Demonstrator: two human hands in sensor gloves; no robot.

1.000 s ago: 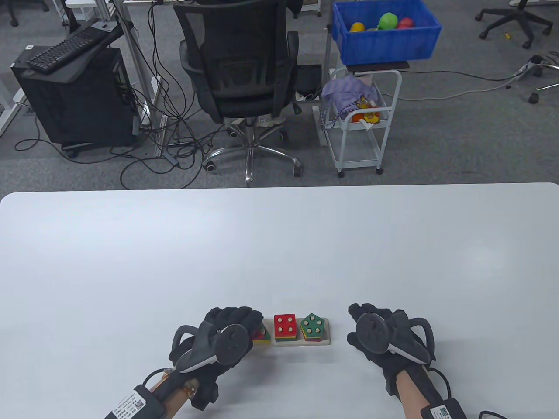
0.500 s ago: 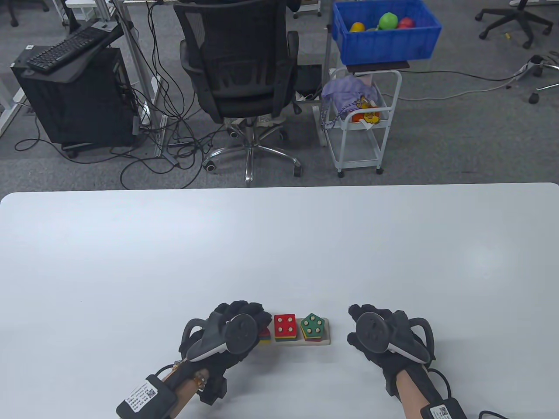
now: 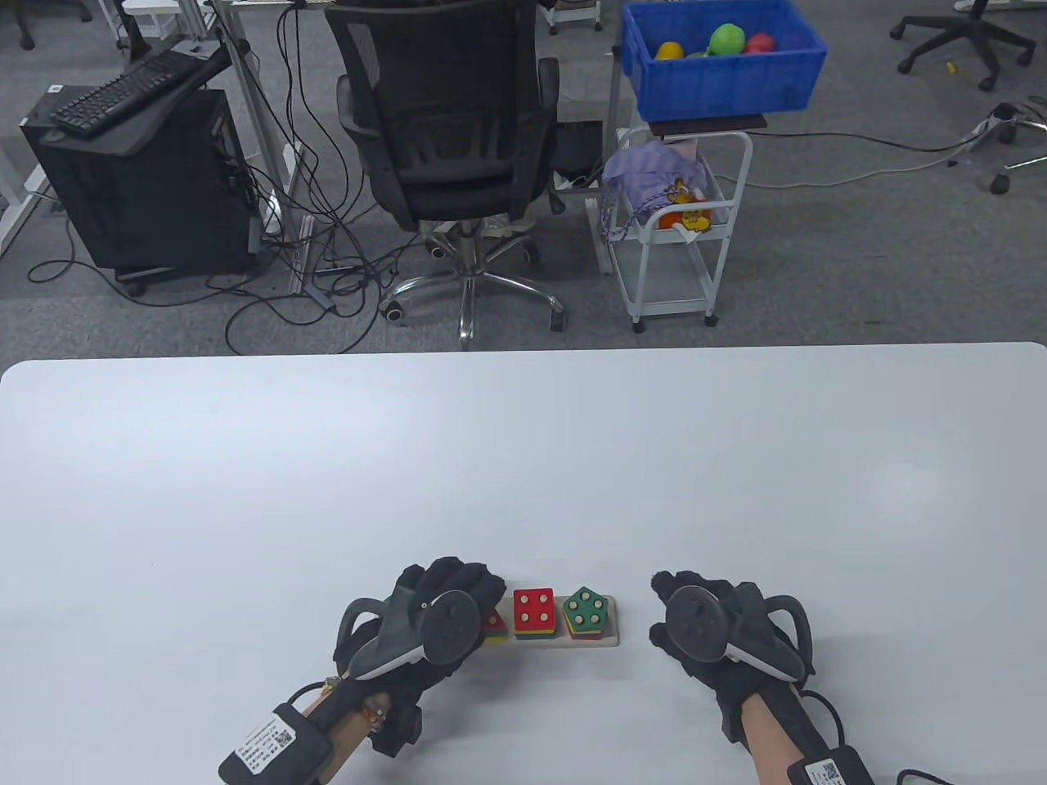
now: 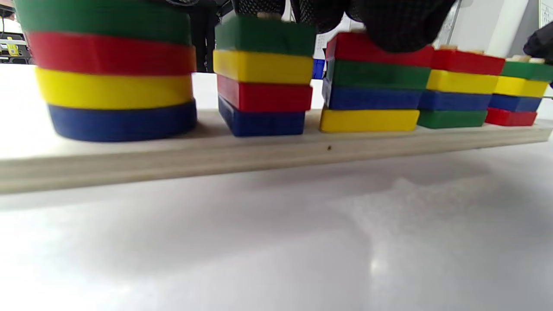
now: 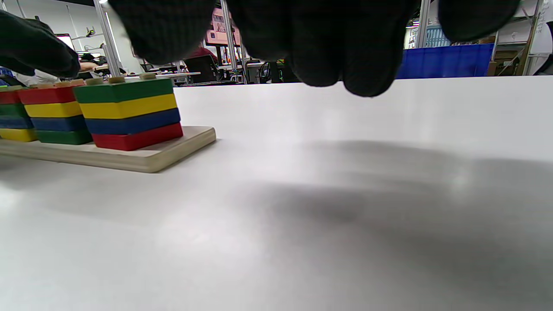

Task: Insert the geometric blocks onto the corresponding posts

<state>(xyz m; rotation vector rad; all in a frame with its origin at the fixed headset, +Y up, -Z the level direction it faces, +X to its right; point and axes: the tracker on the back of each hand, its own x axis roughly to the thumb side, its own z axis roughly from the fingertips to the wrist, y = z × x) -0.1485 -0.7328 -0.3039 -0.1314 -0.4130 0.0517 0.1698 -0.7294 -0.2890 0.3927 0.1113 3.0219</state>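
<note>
1. Under the left hand's fingers sits the red top block of the third stack, on the wooden post board; the fingertips press on it.
2. Beside it, toward the right hand, stand the red square stack and green pentagon stack.
3. Right fingers hang curled together above the table, holding nothing, apart from the board.

Beyond the wooden base, bare table stretches away. The left hand covers the base's left end; the right hand rests apart, right of it.
</note>
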